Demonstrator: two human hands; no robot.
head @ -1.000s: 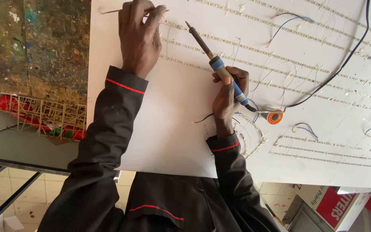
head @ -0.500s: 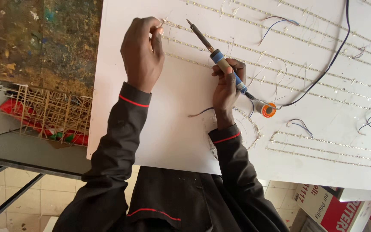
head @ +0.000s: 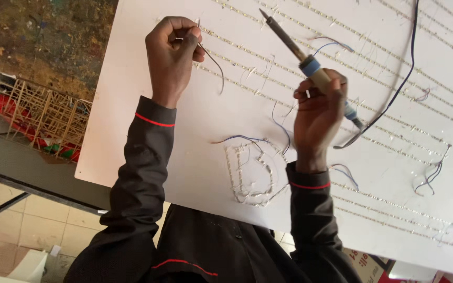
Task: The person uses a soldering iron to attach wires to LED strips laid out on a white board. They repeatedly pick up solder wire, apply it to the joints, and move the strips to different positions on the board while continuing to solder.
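— Surface: white board (head: 148, 136) tilted across the frame, rows of small lights and fine leads running from upper left to lower right. Item one?

— Left hand (head: 171, 57), upper left of frame. Fingers (head: 187, 37) pinched shut on a thin grey wire (head: 213, 63). From the pinch the wire curves down and right, its free end lying over the board near a light row.

— Item two?

— Right hand (head: 318, 112), centre right, fist closed round the handle of a soldering iron (head: 310, 65).

— Long axis?

— Diagonal. Tip (head: 262, 11) points to the upper left, near the top edge; the blue collar sits just above the fingers; the dark cord (head: 394, 94) leaves the butt towards the lower right, then climbs to the upper right.

— Tip against wire?

— Apart. The tip lies to the right of the pinched wire and above it, raised clear of the board as far as I can judge. The wire is left of the tip; the left hand is the nearer one.

— Remainder?

— Letter outline in lights (head: 250, 175) at lower centre between the sleeves; wire rack (head: 45, 118) at left edge.
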